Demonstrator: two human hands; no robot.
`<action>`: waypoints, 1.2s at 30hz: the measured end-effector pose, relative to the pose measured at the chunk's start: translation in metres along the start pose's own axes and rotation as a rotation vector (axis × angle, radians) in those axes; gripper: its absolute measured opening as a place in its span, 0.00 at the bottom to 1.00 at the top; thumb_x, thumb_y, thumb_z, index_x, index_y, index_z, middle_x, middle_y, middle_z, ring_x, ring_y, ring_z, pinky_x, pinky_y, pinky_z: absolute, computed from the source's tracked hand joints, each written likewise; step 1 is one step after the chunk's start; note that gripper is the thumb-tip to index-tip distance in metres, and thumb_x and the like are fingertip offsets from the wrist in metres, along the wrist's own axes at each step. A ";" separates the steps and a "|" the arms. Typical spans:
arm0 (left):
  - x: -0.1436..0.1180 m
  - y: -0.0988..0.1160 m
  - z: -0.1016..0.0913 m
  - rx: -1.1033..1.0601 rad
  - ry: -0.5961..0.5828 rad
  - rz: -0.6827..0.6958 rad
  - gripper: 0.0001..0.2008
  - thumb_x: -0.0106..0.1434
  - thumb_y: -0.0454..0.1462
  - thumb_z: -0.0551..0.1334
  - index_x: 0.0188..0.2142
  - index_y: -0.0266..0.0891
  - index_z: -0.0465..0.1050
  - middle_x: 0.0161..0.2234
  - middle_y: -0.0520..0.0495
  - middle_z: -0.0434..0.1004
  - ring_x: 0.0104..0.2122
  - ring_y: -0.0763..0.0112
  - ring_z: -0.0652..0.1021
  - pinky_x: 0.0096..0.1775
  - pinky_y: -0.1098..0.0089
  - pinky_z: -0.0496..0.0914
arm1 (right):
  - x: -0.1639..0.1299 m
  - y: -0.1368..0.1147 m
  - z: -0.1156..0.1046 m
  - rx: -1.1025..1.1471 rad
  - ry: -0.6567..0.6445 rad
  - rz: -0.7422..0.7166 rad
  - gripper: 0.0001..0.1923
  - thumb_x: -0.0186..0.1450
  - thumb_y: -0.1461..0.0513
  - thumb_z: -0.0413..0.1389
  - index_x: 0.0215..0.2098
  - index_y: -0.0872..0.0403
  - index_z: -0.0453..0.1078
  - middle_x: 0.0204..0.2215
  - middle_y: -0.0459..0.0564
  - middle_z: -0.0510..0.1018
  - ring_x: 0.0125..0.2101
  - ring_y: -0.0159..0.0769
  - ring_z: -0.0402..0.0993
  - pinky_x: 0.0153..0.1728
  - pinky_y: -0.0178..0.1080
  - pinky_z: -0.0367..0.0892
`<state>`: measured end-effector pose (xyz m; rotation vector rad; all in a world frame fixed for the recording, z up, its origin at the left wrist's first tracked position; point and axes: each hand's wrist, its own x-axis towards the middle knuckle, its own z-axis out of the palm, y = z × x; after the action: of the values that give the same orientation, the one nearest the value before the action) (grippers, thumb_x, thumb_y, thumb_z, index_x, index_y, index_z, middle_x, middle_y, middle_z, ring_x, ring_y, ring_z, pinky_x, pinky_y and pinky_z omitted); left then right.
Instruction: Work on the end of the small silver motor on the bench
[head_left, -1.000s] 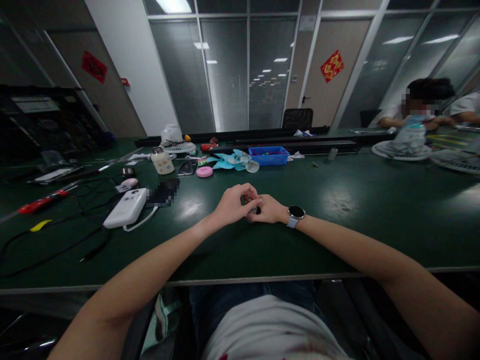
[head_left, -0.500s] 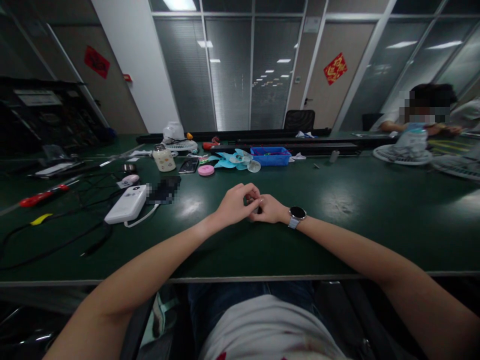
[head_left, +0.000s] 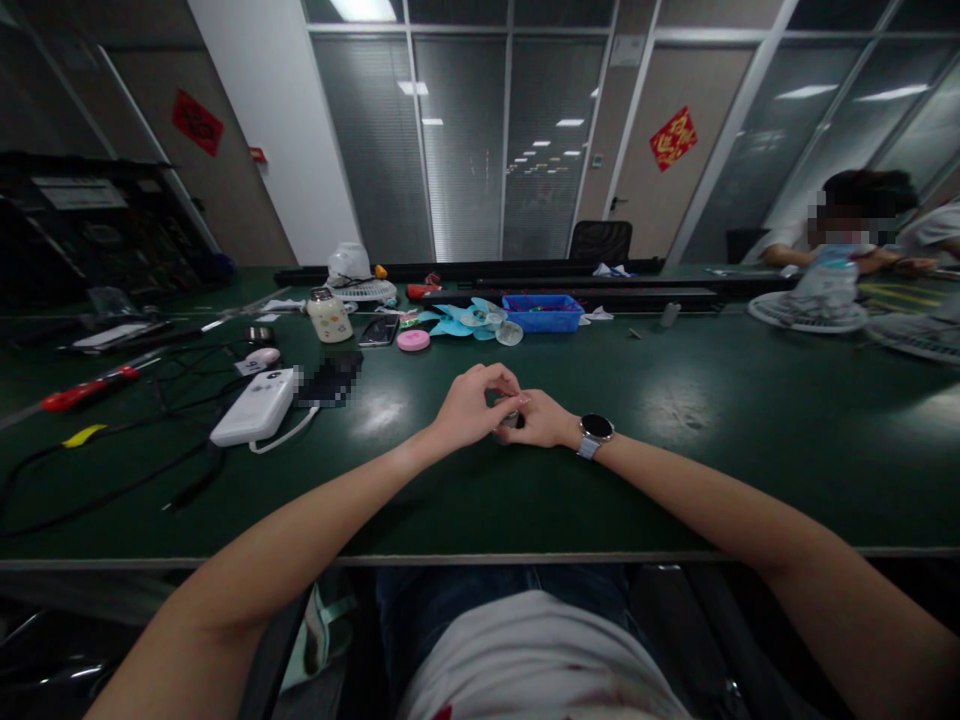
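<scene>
My left hand [head_left: 471, 405] and my right hand [head_left: 544, 419] meet on the green table [head_left: 675, 480], fingertips pinched together around a small dark-and-silver part [head_left: 511, 420]. The part is mostly hidden between the fingers, so I cannot tell what it is. A watch [head_left: 595, 431] is on my right wrist. Both forearms rest across the table's front edge.
To the left lie a white power bank [head_left: 254, 408], black cables [head_left: 112, 480] and a red-handled screwdriver [head_left: 79, 390]. Farther back are a pale jar [head_left: 328, 316], a pink disc [head_left: 412, 340], blue fan blades [head_left: 469, 319] and a blue tray [head_left: 541, 311]. Another person [head_left: 847, 235] sits far right by fan grilles [head_left: 806, 311].
My hands stay pinched together in the same spot; only the fingers shift slightly. The view has drifted a little.
</scene>
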<state>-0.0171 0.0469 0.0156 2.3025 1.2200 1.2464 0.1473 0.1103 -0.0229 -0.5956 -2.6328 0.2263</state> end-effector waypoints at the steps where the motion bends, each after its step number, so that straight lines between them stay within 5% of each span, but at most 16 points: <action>1: 0.001 -0.001 0.000 -0.005 0.014 -0.014 0.05 0.59 0.37 0.66 0.33 0.40 0.72 0.32 0.51 0.78 0.36 0.66 0.78 0.38 0.67 0.70 | 0.000 0.000 0.000 -0.003 0.002 0.003 0.15 0.63 0.53 0.57 0.36 0.57 0.72 0.28 0.50 0.76 0.28 0.36 0.70 0.30 0.34 0.60; 4: 0.003 -0.007 0.001 -0.027 0.052 -0.055 0.04 0.60 0.37 0.65 0.34 0.40 0.71 0.32 0.51 0.79 0.34 0.68 0.79 0.36 0.69 0.69 | 0.001 -0.002 -0.001 -0.012 0.007 0.009 0.17 0.63 0.52 0.57 0.40 0.58 0.71 0.33 0.53 0.77 0.30 0.38 0.71 0.32 0.35 0.60; 10: 0.006 -0.017 0.000 -0.047 0.091 -0.140 0.07 0.61 0.40 0.64 0.33 0.40 0.70 0.30 0.50 0.81 0.30 0.68 0.80 0.31 0.71 0.69 | 0.002 -0.004 -0.003 -0.013 -0.028 0.007 0.19 0.65 0.50 0.55 0.27 0.57 0.68 0.24 0.48 0.73 0.23 0.32 0.65 0.27 0.33 0.55; 21: 0.010 -0.025 -0.008 0.018 0.103 -0.264 0.04 0.62 0.31 0.61 0.36 0.40 0.68 0.32 0.48 0.84 0.32 0.65 0.82 0.35 0.69 0.72 | 0.003 -0.006 -0.004 0.016 -0.034 0.011 0.19 0.65 0.49 0.54 0.27 0.56 0.68 0.22 0.44 0.71 0.22 0.29 0.62 0.26 0.32 0.51; 36: 0.016 -0.061 -0.026 0.230 0.069 -0.244 0.12 0.54 0.29 0.66 0.37 0.41 0.68 0.29 0.48 0.81 0.32 0.63 0.82 0.34 0.68 0.73 | 0.002 -0.007 -0.005 0.011 -0.044 0.028 0.19 0.65 0.48 0.53 0.28 0.55 0.67 0.23 0.45 0.71 0.23 0.30 0.62 0.27 0.33 0.49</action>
<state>-0.0673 0.0930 0.0064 2.1886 1.6905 1.1598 0.1450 0.1050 -0.0162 -0.6309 -2.6648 0.2656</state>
